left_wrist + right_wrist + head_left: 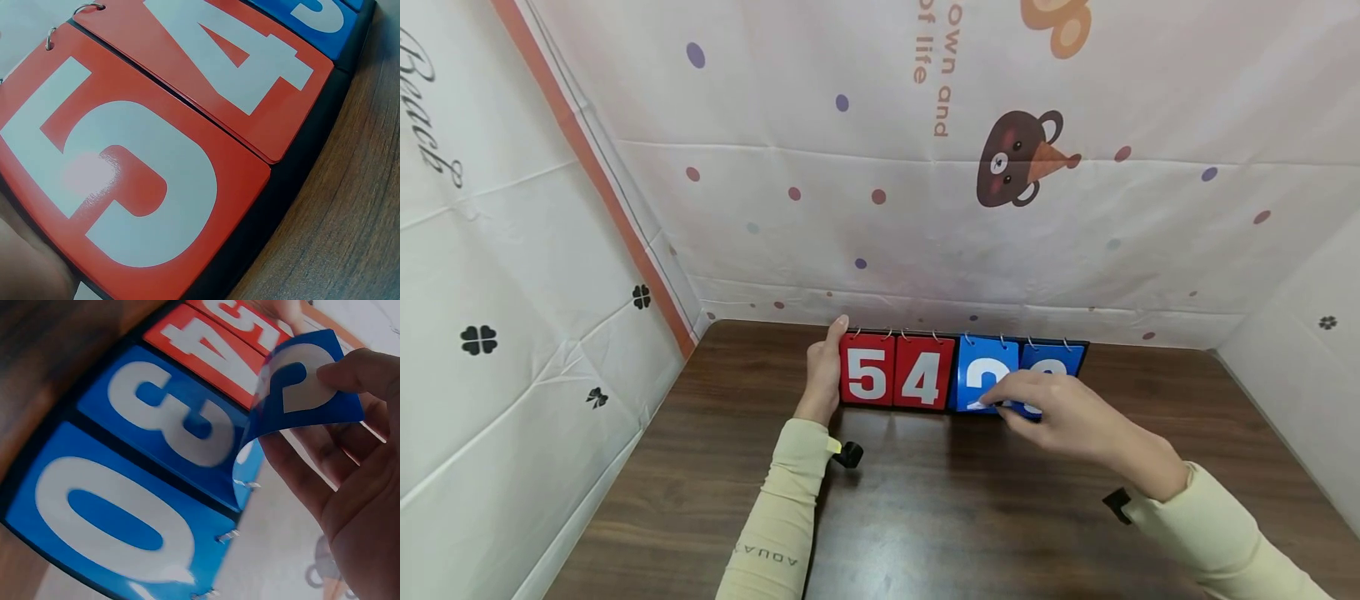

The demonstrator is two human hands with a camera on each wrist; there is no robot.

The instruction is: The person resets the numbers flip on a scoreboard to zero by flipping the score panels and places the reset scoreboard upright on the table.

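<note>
A flip scoreboard stands on the table with a red 5 card [867, 369], a red 4 card [922, 373] and two blue number cards on its right half. My left hand [824, 375] holds the scoreboard's left end, thumb up along the edge. With thumb and fingers my right hand [369, 444] pinches a blue card [306, 394] and bends it up towards the rings. Beneath that card a blue 3 card [169, 412] shows. Beside it lies a blue 0 card [119, 519]. In the head view, my right hand [1060, 417] partly covers the blue cards.
The brown wooden table [910, 517] lies under the scoreboard. A printed white cloth [820, 225] with dots and a bear hangs right behind it, and more cloth lines the left [490, 400] and right sides. Metal rings [228, 536] hold the cards at the top edge.
</note>
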